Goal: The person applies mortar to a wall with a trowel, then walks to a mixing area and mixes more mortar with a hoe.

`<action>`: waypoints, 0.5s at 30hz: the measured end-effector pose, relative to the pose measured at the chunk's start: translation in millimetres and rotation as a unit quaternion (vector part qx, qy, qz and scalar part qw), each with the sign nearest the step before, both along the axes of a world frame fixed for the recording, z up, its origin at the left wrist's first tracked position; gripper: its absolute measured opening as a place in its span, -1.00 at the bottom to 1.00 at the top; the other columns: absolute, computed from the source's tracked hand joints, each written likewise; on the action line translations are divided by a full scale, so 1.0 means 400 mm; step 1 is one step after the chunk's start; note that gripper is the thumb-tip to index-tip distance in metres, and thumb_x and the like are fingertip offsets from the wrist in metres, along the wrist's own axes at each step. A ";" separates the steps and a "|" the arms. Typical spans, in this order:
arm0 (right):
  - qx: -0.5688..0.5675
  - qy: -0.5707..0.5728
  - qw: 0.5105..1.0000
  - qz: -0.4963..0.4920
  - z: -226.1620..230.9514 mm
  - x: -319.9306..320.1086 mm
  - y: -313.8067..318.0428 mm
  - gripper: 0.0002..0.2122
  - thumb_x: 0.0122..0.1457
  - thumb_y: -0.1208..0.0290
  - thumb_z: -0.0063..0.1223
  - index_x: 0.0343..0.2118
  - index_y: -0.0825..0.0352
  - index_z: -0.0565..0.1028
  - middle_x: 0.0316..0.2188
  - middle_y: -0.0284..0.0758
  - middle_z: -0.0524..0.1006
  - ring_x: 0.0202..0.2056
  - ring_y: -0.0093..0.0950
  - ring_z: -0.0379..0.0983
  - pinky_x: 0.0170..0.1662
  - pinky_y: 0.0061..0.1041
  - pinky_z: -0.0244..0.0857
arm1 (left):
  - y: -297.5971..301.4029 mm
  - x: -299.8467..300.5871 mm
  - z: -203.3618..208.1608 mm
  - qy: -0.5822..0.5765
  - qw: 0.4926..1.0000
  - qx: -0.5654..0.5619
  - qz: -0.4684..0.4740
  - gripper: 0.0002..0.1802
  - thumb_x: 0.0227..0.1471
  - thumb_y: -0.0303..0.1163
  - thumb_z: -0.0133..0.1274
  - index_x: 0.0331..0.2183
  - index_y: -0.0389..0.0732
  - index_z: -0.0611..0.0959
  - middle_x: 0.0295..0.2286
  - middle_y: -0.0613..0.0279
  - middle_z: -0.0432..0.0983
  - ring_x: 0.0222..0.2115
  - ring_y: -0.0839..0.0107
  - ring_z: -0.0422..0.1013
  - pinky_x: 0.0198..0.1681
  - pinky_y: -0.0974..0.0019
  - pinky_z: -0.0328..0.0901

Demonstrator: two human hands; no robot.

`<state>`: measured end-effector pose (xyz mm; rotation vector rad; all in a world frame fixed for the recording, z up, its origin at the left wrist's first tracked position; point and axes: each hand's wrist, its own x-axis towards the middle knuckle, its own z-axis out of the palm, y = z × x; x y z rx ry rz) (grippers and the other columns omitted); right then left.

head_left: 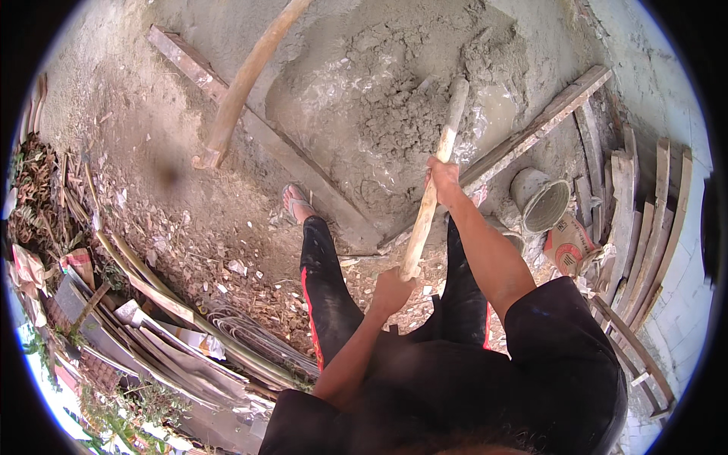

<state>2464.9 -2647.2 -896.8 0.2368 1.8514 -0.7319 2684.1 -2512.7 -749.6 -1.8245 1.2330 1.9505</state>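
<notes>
Both my hands grip a long pale wooden tool handle [426, 220] that slants up from my waist toward a heap of wet grey mortar [402, 114]. My left hand [393, 293] is wrapped round its lower end, close to my body. Farther up, my right hand [444, 179] closes round the middle of the handle. Its far end reaches the mortar; I cannot make out the tool's head there. The mortar lies lumpy and wet between two boards, with watery patches at its sides.
A wooden board [311, 171] edges the mortar on the left, another board [538, 125] on the right. A second wooden handle [250, 80] stands at upper left. At right are a grey bucket [542, 201], a paper sack [570, 244] and stacked planks [633, 220]. Scrap wood [174, 356] lies lower left.
</notes>
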 end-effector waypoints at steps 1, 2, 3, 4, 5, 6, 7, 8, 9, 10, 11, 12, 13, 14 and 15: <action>-0.012 -0.021 0.998 -0.049 0.033 0.046 0.030 -0.80 0.00 0.43 0.09 -0.61 0.42 0.37 -0.72 -0.26 0.36 -0.74 -0.41 0.32 -0.67 -0.35 0.26 | 0.025 0.049 0.010 -0.010 0.999 -0.005 -0.030 -0.59 -0.10 -0.20 0.15 -0.34 -0.40 0.60 -0.51 -0.25 0.53 -0.40 -0.13 0.51 -0.33 -0.01 0.38; -0.022 -0.035 0.997 -0.070 0.071 0.084 0.064 -0.83 0.02 0.48 0.07 -0.60 0.38 0.34 -0.71 -0.31 0.33 -0.73 -0.44 0.31 -0.67 -0.39 0.26 | 0.053 0.094 0.027 -0.019 0.998 -0.009 -0.062 -0.59 -0.08 -0.19 0.14 -0.32 -0.38 0.60 -0.50 -0.25 0.54 -0.39 -0.14 0.51 -0.32 -0.02 0.38; -0.018 -0.037 0.996 -0.075 0.127 0.112 0.083 -0.83 0.02 0.48 0.07 -0.60 0.38 0.34 -0.71 -0.31 0.33 -0.73 -0.44 0.31 -0.67 -0.39 0.26 | 0.061 0.133 0.061 -0.020 0.998 -0.005 -0.066 -0.59 -0.08 -0.19 0.14 -0.32 -0.38 0.60 -0.50 -0.25 0.54 -0.39 -0.14 0.51 -0.32 -0.02 0.38; -0.038 -0.050 0.993 -0.102 0.192 0.137 0.102 -0.86 0.03 0.50 0.05 -0.56 0.39 0.33 -0.70 -0.31 0.33 -0.73 -0.45 0.31 -0.67 -0.39 0.26 | 0.075 0.173 0.103 -0.043 0.995 -0.012 -0.091 -0.61 -0.08 -0.18 0.14 -0.32 -0.33 0.60 -0.50 -0.23 0.54 -0.38 -0.15 0.50 -0.31 -0.03 0.37; -0.060 -0.060 0.988 -0.130 0.254 0.151 0.117 -0.88 0.03 0.53 0.03 -0.53 0.39 0.33 -0.69 -0.32 0.33 -0.72 -0.46 0.31 -0.67 -0.39 0.25 | 0.080 0.201 0.135 -0.063 0.991 -0.020 -0.117 -0.62 -0.08 -0.18 0.15 -0.31 -0.29 0.60 -0.51 -0.21 0.54 -0.36 -0.16 0.49 -0.29 -0.05 0.37; -0.057 -0.058 0.987 -0.137 0.315 0.155 0.134 -0.88 0.03 0.53 0.03 -0.53 0.39 0.33 -0.69 -0.32 0.33 -0.72 -0.46 0.31 -0.67 -0.39 0.25 | 0.075 0.216 0.159 -0.061 0.990 -0.018 -0.124 -0.62 -0.08 -0.18 0.15 -0.31 -0.29 0.60 -0.51 -0.21 0.54 -0.36 -0.16 0.49 -0.29 -0.05 0.37; -0.093 -0.052 0.981 -0.160 0.375 0.160 0.150 -0.90 0.03 0.56 0.01 -0.49 0.39 0.32 -0.68 -0.32 0.33 -0.73 -0.46 0.30 -0.68 -0.39 0.25 | 0.071 0.227 0.190 -0.070 0.987 -0.013 -0.142 -0.64 -0.08 -0.16 0.16 -0.32 -0.25 0.60 -0.51 -0.19 0.54 -0.36 -0.16 0.49 -0.30 -0.06 0.36; -0.125 -0.046 0.974 -0.183 0.427 0.163 0.163 -0.92 0.04 0.58 -0.01 -0.46 0.39 0.32 -0.67 -0.32 0.33 -0.73 -0.46 0.30 -0.68 -0.39 0.24 | 0.071 0.232 0.218 -0.077 0.984 -0.004 -0.160 -0.65 -0.08 -0.15 0.17 -0.33 -0.22 0.60 -0.52 -0.17 0.54 -0.36 -0.17 0.48 -0.30 -0.07 0.36; -0.146 -0.039 0.970 -0.193 0.468 0.163 0.168 -0.92 0.03 0.60 -0.03 -0.44 0.38 0.30 -0.65 -0.32 0.33 -0.73 -0.45 0.30 -0.68 -0.37 0.24 | 0.073 0.235 0.241 -0.080 0.983 -0.004 -0.164 -0.65 -0.08 -0.15 0.17 -0.33 -0.22 0.60 -0.52 -0.17 0.54 -0.36 -0.17 0.48 -0.30 -0.07 0.36; -0.137 -0.032 0.972 -0.188 0.506 0.158 0.173 -0.92 0.04 0.60 -0.03 -0.44 0.39 0.30 -0.66 -0.32 0.33 -0.74 -0.45 0.30 -0.69 -0.37 0.24 | 0.078 0.236 0.264 -0.074 0.981 0.018 -0.178 -0.65 -0.09 -0.13 0.18 -0.35 -0.20 0.59 -0.53 -0.17 0.54 -0.37 -0.17 0.49 -0.32 -0.07 0.36; -0.132 -0.022 0.974 -0.183 0.518 0.143 0.173 -0.92 0.04 0.60 -0.03 -0.44 0.39 0.30 -0.66 -0.32 0.32 -0.74 -0.45 0.30 -0.70 -0.37 0.24 | 0.081 0.226 0.271 -0.066 0.979 0.035 -0.190 -0.65 -0.10 -0.11 0.20 -0.37 -0.19 0.58 -0.53 -0.16 0.54 -0.38 -0.18 0.49 -0.35 -0.07 0.36; -0.137 -0.023 0.973 -0.186 0.502 0.133 0.170 -0.92 0.04 0.60 -0.03 -0.44 0.39 0.30 -0.66 -0.32 0.32 -0.74 -0.45 0.30 -0.70 -0.37 0.24 | 0.087 0.214 0.277 -0.067 0.978 0.031 -0.193 -0.65 -0.10 -0.11 0.20 -0.37 -0.19 0.58 -0.53 -0.16 0.54 -0.38 -0.18 0.49 -0.35 -0.07 0.36; -0.110 -0.021 0.979 -0.172 0.474 0.125 0.168 -0.92 0.04 0.60 -0.04 -0.46 0.38 0.30 -0.67 -0.32 0.32 -0.74 -0.46 0.31 -0.71 -0.37 0.23 | 0.094 0.199 0.283 -0.070 0.981 0.051 -0.174 -0.65 -0.10 -0.12 0.19 -0.38 -0.22 0.59 -0.53 -0.18 0.54 -0.38 -0.17 0.50 -0.35 -0.07 0.36; -0.083 -0.022 0.984 -0.157 0.433 0.111 0.171 -0.92 0.05 0.59 -0.04 -0.48 0.38 0.30 -0.68 -0.32 0.32 -0.75 -0.46 0.31 -0.71 -0.38 0.22 | 0.099 0.176 0.279 -0.076 0.983 0.071 -0.154 -0.64 -0.10 -0.14 0.19 -0.39 -0.25 0.60 -0.53 -0.20 0.54 -0.38 -0.17 0.50 -0.35 -0.07 0.36; -0.076 -0.049 0.985 -0.143 0.334 0.087 0.179 -0.92 0.06 0.57 -0.01 -0.51 0.39 0.33 -0.71 -0.32 0.33 -0.76 -0.47 0.31 -0.73 -0.40 0.21 | 0.093 0.140 0.236 -0.076 0.982 0.066 -0.158 -0.64 -0.10 -0.14 0.19 -0.39 -0.25 0.60 -0.53 -0.20 0.54 -0.38 -0.17 0.50 -0.35 -0.07 0.36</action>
